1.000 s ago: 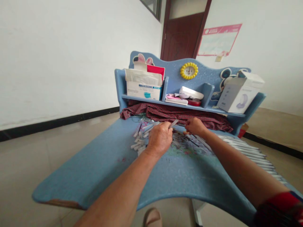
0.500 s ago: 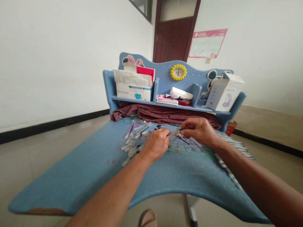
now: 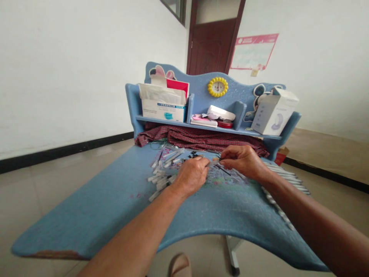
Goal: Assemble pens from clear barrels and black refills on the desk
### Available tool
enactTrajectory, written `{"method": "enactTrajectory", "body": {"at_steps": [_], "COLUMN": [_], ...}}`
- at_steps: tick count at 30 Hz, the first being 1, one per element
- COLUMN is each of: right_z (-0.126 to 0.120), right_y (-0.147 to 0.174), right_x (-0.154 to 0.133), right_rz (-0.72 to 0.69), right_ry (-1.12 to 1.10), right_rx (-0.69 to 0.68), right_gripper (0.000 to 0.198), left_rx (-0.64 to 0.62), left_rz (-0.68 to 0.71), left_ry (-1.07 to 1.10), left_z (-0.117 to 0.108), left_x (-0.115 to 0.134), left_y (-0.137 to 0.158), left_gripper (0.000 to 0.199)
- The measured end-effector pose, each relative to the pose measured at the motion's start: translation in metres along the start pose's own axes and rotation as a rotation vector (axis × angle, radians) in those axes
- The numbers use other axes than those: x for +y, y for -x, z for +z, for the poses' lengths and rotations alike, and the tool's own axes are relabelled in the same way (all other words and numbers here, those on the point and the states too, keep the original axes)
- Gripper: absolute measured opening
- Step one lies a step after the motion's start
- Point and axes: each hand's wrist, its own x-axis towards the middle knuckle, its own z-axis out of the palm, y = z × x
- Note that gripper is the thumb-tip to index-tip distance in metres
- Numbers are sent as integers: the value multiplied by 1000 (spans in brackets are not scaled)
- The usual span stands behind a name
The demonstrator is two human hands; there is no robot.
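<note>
Pinching a clear tube in your left hand, you have its long axis running roughly sideways, its free end towards your right hand. The tube lies between the two hands, just right of your left fingers. Your right thumb and forefinger are closed on a small dark piece; whether it touches the tube, I cannot tell. Beyond lies a checked cloth.
</note>
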Motion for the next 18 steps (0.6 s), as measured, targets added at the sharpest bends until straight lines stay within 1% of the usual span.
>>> {"method": "enactTrajectory", "body": {"at_steps": [3, 9, 11, 15, 18], "right_z": [1, -3, -5, -7, -8], "right_y": [0, 2, 3, 6, 9], "right_x": [-2, -12, -14, -11, -7], "right_rz": [-24, -71, -50, 48, 57], "right_ry": [40, 194, 182, 90, 76], "right_rx": [-10, -44, -82, -160, -181], "right_gripper": [13, 11, 10, 11, 12], "left_rx": [-13, -46, -63, -107, -130], "left_rz": [4, 38, 73, 146, 170], "left_ry": [-7, -14, -12, -6, -19], "left_z": [1, 3, 1, -3, -3], "left_x": [-1, -1, 0, 4, 4], "left_y": [0, 1, 2, 2, 3], "left_gripper": [17, 17, 16, 16, 17]}}
